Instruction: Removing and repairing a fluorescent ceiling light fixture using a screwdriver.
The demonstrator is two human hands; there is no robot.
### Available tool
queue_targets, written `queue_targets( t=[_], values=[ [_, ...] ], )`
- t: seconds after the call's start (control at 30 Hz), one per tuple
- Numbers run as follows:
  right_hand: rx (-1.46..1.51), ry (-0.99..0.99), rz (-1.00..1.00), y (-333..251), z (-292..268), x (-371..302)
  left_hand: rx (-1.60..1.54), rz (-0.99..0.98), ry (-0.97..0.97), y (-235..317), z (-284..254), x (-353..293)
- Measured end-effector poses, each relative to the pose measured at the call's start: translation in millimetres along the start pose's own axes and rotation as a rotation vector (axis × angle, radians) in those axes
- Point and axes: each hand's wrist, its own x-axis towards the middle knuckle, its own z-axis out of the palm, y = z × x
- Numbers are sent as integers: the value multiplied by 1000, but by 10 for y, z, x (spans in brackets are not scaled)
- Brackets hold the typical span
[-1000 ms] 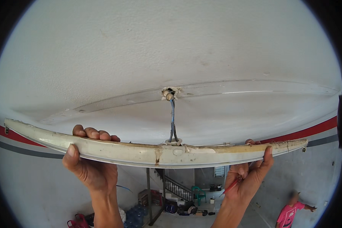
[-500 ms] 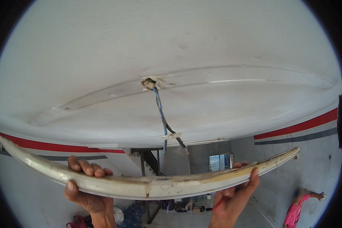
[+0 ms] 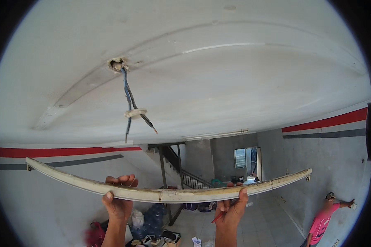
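Note:
A long off-white tube-light fixture (image 3: pixel 173 196), worn and stained along its upper side, spans the view below the ceiling. My left hand (image 3: pixel 119 206) grips it left of its middle, thumb in front and fingers behind. On the right part, my right hand (image 3: pixel 231 212) holds it the same way, with a thin red stick-like tool (image 3: pixel 218 217) also in that palm. Above, blue and black wires (image 3: pixel 129 92) hang from a rough ceiling hole (image 3: pixel 117 64), passing a small whitish connector (image 3: pixel 136 113). They hang apart from the fixture.
A pale, long outline (image 3: pixel 218 37) marks the ceiling. A person in a pink shirt (image 3: pixel 320 222) reaches to the right wall. Below stand bags, large blue bottles (image 3: pixel 152 220) and boxes. A staircase (image 3: pixel 185 173) and a window (image 3: pixel 240 158) are farther back.
The fixture has moved farther from me, and my hands went with it, closer together. The ceiling hole and wires now appear farther left and higher; more floor shows.

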Motion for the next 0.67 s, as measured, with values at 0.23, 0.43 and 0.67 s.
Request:
queue_targets(
  t=[0.23,0.43,0.67],
  values=[
    [-234,-50,43,145,-247,47,11,-330,-43,-130,-687,-71],
    [-539,225,158,414,-755,-60,-101,-415,37,-295,-1463,-407],
    [-439,340,184,336,-1321,-537,-6,-565,39,-706,-1914,-1088]
  ],
)
